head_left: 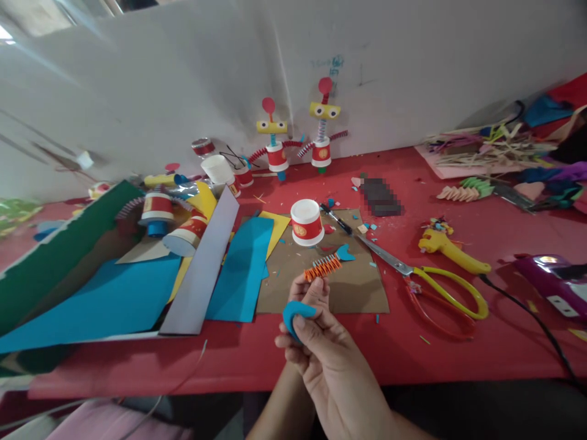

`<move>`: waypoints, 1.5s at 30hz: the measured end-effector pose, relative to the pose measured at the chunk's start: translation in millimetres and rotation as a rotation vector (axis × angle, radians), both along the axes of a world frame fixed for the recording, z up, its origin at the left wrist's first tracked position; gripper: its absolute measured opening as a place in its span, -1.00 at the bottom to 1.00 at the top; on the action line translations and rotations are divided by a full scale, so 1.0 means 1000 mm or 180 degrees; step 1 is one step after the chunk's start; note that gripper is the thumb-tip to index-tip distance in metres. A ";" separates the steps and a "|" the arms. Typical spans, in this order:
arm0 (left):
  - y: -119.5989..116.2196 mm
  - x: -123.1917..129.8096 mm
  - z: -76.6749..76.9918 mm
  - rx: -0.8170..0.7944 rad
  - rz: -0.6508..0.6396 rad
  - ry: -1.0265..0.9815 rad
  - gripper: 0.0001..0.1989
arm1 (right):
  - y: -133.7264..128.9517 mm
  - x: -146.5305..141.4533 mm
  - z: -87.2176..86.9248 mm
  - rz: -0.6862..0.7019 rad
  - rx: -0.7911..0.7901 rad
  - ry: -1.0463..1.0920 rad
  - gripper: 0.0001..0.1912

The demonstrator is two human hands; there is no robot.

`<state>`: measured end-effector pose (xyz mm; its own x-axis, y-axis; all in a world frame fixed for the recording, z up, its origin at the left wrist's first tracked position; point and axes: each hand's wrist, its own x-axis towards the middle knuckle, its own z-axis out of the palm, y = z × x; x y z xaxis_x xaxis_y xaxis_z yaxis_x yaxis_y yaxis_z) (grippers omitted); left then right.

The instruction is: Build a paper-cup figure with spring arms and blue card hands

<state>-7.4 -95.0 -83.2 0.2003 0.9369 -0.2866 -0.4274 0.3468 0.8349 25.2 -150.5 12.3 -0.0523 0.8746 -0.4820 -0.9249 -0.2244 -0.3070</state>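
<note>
Between the thumb and fingers of my right hand (328, 348) is a curved blue paper piece (292, 315). Just behind it, my left hand (316, 290) pinches one end of an orange and white folded paper spring (323, 267). A blue claw-shaped paper tip (347, 253) sits at the spring's far end. Much of my left hand is hidden by the right. Beyond both hands, a white paper cup with a red printed band (306, 229) stands upside down on a brown cardboard sheet (362, 290).
Long scissors with yellow and red handles (406, 269), a pen (337, 219) and a yellow glue gun (452, 252) lie right. Blue paper (243, 269) and an open box (59, 263) holding paper and cup figures are left. Two cup figures (277, 157) stand against the wall.
</note>
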 end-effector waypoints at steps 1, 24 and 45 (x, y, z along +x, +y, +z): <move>0.004 0.002 0.001 0.0002 0.0194 -0.0081 -0.68 | 0.000 -0.001 0.000 -0.0022 0.0071 0.0005 -0.82; -0.009 0.019 0.046 -0.0044 0.0612 -0.0554 -0.76 | 0.008 0.102 -0.005 -0.0306 0.0834 -0.3142 -0.88; -0.004 -0.011 0.049 0.0203 -0.0663 0.0171 -0.79 | 0.077 0.147 0.007 0.1513 0.2075 -0.4108 -0.86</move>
